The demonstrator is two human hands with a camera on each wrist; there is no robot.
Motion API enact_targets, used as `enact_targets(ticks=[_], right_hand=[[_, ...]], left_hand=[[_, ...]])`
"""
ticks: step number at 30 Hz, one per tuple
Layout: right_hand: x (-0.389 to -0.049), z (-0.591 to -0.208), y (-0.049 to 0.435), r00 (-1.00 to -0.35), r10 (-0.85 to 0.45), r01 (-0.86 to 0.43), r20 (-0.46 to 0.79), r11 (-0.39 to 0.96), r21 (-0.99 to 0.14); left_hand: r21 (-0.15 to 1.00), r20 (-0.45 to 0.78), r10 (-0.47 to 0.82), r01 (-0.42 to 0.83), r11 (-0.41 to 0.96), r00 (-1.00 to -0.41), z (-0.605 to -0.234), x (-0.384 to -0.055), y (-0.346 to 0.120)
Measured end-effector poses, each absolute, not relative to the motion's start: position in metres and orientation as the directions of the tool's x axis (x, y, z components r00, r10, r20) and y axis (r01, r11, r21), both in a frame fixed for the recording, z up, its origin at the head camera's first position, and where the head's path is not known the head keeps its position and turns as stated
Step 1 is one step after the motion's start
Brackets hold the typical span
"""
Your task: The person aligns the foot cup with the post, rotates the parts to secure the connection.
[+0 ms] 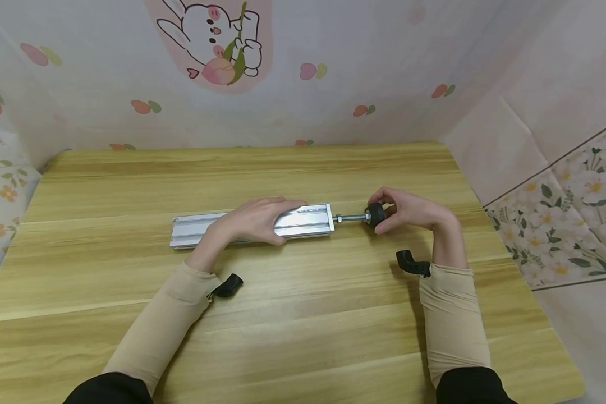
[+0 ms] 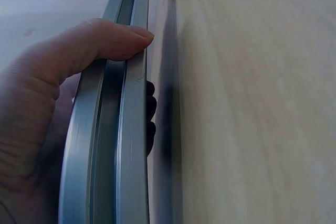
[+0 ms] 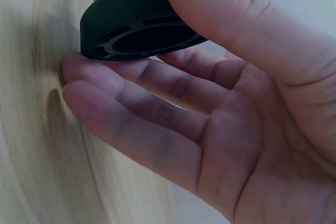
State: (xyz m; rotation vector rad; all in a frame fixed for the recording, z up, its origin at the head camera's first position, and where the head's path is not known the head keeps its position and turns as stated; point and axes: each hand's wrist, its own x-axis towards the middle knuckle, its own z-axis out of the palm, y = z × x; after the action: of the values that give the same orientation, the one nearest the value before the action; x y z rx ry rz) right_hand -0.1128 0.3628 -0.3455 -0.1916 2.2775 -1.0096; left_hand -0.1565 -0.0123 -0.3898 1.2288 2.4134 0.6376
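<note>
- Reaching in from the near side: two beige sleeves (image 1: 154,322), black cuffs (image 1: 477,387) behind them at the bottom of the head view.
- Black curved pieces at the wrists, one just right of the left wrist (image 1: 229,285), one just left of the right wrist (image 1: 412,264).
- Left hand (image 1: 252,220): gripping the aluminum profile (image 1: 308,220) around its middle, thumb on the near side, fingers on the far side; left wrist view has the thumb across the grooved face, fingertips showing past the opposite edge.
- Profile: long, silver, grooved; runs under the left palm, sticks out both sides, pale end plate (image 1: 330,217) toward the right hand. Can't tell if it touches the table.
- Between the hands: threaded rod (image 1: 354,217) from the end plate, nut (image 1: 339,219) near the plate.
- Right hand (image 1: 411,210): pinching the round black foot (image 1: 376,216) at the rod's outer end, thumb on the near side; right wrist view has other fingers loosely extended below its ringed underside.
- Table (image 1: 308,320): wood-grain, under both hands.
- Beyond both hands: pale cloth (image 1: 308,39), rabbit picture (image 1: 207,33), small fruit prints.
- Right of the right hand: floral panel (image 1: 591,196).
</note>
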Motion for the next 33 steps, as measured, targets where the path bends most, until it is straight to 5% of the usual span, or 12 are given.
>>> enact_targets(ticks=[33], right_hand=[[-0.1152,-0.3511,0.3599,-0.8,-0.34,0.087,-0.495,0.75,-0.656]], left_hand=[[0.591,-0.158,0.832,0.624,0.512,-0.532,-0.3978,-0.1659,-0.0123]])
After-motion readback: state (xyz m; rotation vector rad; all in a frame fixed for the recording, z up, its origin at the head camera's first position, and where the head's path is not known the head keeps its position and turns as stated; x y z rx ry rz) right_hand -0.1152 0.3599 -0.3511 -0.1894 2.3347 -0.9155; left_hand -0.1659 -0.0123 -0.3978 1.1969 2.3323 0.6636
